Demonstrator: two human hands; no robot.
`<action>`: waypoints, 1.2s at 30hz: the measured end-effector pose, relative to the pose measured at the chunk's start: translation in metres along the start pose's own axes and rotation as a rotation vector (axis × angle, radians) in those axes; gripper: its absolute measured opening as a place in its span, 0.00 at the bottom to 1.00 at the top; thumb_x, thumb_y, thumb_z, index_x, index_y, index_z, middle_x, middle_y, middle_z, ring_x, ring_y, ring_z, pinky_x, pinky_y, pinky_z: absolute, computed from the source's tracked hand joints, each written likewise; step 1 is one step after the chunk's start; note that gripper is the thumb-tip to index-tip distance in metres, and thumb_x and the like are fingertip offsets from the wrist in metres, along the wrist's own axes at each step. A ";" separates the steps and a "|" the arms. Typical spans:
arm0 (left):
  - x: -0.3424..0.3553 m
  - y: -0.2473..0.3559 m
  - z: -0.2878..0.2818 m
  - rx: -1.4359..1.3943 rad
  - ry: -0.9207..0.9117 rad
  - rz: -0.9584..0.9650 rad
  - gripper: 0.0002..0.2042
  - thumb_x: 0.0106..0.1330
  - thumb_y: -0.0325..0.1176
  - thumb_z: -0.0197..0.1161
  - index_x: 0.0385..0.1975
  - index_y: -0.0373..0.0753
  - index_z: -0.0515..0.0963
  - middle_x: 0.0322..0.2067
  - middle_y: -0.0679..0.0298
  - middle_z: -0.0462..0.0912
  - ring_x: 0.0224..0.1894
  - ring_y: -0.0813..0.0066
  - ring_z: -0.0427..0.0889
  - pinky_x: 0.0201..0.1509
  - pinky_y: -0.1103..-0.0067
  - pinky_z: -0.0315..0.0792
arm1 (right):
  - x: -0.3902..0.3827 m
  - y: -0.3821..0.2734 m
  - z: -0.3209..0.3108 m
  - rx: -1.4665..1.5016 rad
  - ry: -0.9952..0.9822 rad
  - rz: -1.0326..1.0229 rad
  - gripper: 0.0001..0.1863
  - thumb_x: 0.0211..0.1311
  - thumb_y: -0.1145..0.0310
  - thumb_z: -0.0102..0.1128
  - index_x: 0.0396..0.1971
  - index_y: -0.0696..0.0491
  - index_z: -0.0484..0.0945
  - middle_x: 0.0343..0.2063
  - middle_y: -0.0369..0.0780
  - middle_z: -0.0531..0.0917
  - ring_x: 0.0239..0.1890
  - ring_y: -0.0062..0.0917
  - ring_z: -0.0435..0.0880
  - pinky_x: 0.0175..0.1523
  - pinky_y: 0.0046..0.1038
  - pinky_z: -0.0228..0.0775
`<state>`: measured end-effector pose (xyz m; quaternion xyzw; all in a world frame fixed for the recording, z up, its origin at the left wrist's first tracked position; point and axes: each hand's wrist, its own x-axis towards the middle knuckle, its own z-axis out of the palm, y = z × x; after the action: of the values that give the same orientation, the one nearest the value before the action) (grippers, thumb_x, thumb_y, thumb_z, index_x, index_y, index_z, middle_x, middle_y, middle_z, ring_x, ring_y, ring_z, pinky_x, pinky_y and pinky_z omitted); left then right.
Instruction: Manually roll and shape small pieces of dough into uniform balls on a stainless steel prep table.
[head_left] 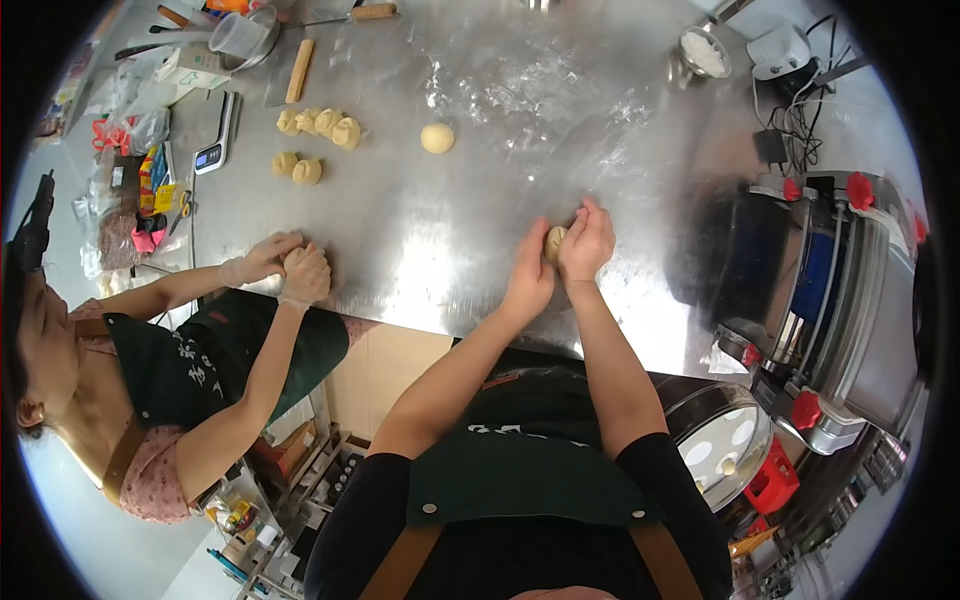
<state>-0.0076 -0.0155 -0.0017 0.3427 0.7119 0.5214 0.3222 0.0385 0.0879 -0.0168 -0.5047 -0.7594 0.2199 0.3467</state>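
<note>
Pale dough (556, 241): cupping it between left hand (532, 268) and right hand (588, 246), both curved inward, gripping its sides. Probably feeling soft, light, easily dented; calling for gentle palm pressure along both flanks. Lying right of the ball (437, 138), on its near side, directly between both hands.

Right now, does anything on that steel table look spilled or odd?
Yes: loose white powder lies in uneven patches on the steel table, beyond the right hand. It looks odd because it is scattered rather than contained, though it may well be deliberate dusting. Nothing else stands out.
</note>
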 end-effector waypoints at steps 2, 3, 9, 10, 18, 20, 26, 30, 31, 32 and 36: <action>0.005 0.002 -0.002 -0.034 -0.058 -0.007 0.32 0.52 0.13 0.41 0.63 0.29 0.54 0.62 0.45 0.60 0.65 0.55 0.59 0.68 0.70 0.55 | 0.000 0.002 -0.001 -0.024 -0.020 -0.022 0.08 0.60 0.73 0.50 0.37 0.55 0.77 0.30 0.40 0.80 0.34 0.36 0.79 0.39 0.35 0.68; 0.004 0.004 -0.005 -0.066 -0.120 -0.031 0.33 0.50 0.13 0.40 0.63 0.29 0.55 0.61 0.45 0.61 0.65 0.56 0.59 0.68 0.71 0.54 | -0.001 -0.004 -0.005 -0.021 -0.020 -0.021 0.08 0.60 0.73 0.50 0.37 0.55 0.77 0.30 0.40 0.80 0.34 0.36 0.79 0.39 0.35 0.68; -0.037 0.020 0.012 -0.120 -0.037 -0.015 0.37 0.47 0.13 0.39 0.65 0.30 0.48 0.63 0.46 0.54 0.68 0.56 0.52 0.70 0.70 0.49 | -0.018 -0.008 -0.012 0.171 0.022 0.160 0.09 0.62 0.72 0.49 0.38 0.54 0.77 0.30 0.41 0.79 0.34 0.35 0.78 0.40 0.37 0.67; -0.039 0.019 0.013 -0.118 -0.041 -0.021 0.37 0.47 0.13 0.39 0.65 0.30 0.48 0.63 0.46 0.54 0.68 0.56 0.52 0.70 0.70 0.49 | -0.021 -0.006 -0.014 0.142 0.027 0.132 0.09 0.62 0.72 0.49 0.38 0.54 0.77 0.30 0.41 0.79 0.34 0.35 0.78 0.41 0.37 0.67; -0.011 0.006 0.000 -0.209 -0.169 -0.109 0.38 0.46 0.12 0.38 0.65 0.30 0.46 0.64 0.47 0.51 0.68 0.57 0.50 0.71 0.69 0.45 | -0.020 0.001 -0.015 -0.058 -0.032 -0.031 0.10 0.64 0.71 0.46 0.38 0.56 0.76 0.30 0.40 0.80 0.33 0.33 0.79 0.40 0.32 0.69; -0.016 0.011 -0.001 -0.148 -0.196 -0.098 0.38 0.46 0.12 0.38 0.65 0.30 0.46 0.64 0.47 0.51 0.69 0.57 0.50 0.71 0.70 0.44 | -0.020 -0.006 -0.017 0.159 0.002 0.187 0.08 0.61 0.72 0.49 0.37 0.54 0.77 0.30 0.41 0.79 0.33 0.36 0.77 0.40 0.36 0.66; -0.043 0.020 0.008 -0.245 -0.165 -0.098 0.38 0.46 0.12 0.39 0.65 0.30 0.47 0.65 0.48 0.52 0.69 0.59 0.50 0.71 0.70 0.44 | -0.026 0.000 -0.021 0.101 -0.031 0.050 0.09 0.58 0.74 0.49 0.38 0.54 0.76 0.28 0.41 0.79 0.32 0.35 0.78 0.40 0.35 0.66; -0.028 0.013 0.002 -0.164 -0.116 -0.096 0.37 0.46 0.13 0.39 0.65 0.30 0.50 0.64 0.48 0.54 0.68 0.59 0.51 0.71 0.70 0.45 | -0.024 0.003 -0.016 0.017 -0.012 -0.026 0.09 0.58 0.74 0.50 0.38 0.53 0.76 0.27 0.40 0.79 0.32 0.37 0.77 0.39 0.36 0.67; -0.020 0.012 -0.001 -0.163 -0.116 -0.087 0.37 0.46 0.13 0.39 0.65 0.30 0.50 0.64 0.48 0.54 0.68 0.59 0.51 0.71 0.70 0.45 | -0.023 0.004 -0.016 0.019 -0.005 -0.032 0.09 0.58 0.74 0.50 0.38 0.53 0.76 0.27 0.40 0.79 0.32 0.37 0.77 0.39 0.36 0.67; -0.012 0.011 -0.003 -0.152 -0.224 -0.122 0.37 0.46 0.13 0.38 0.65 0.30 0.50 0.64 0.48 0.54 0.68 0.58 0.52 0.71 0.70 0.46 | -0.022 0.006 -0.017 0.059 -0.005 -0.021 0.08 0.59 0.73 0.50 0.37 0.54 0.76 0.28 0.40 0.79 0.32 0.37 0.77 0.39 0.36 0.67; -0.015 0.024 -0.004 -0.086 -0.292 -0.132 0.37 0.46 0.13 0.39 0.64 0.29 0.51 0.63 0.47 0.57 0.68 0.57 0.54 0.70 0.70 0.48 | -0.020 -0.005 -0.026 0.200 -0.005 0.127 0.08 0.60 0.72 0.50 0.37 0.54 0.77 0.29 0.40 0.79 0.33 0.37 0.77 0.40 0.36 0.66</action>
<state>0.0012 -0.0252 0.0245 0.3530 0.6555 0.4739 0.4702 0.0602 0.0669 -0.0023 -0.5139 -0.7011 0.3175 0.3787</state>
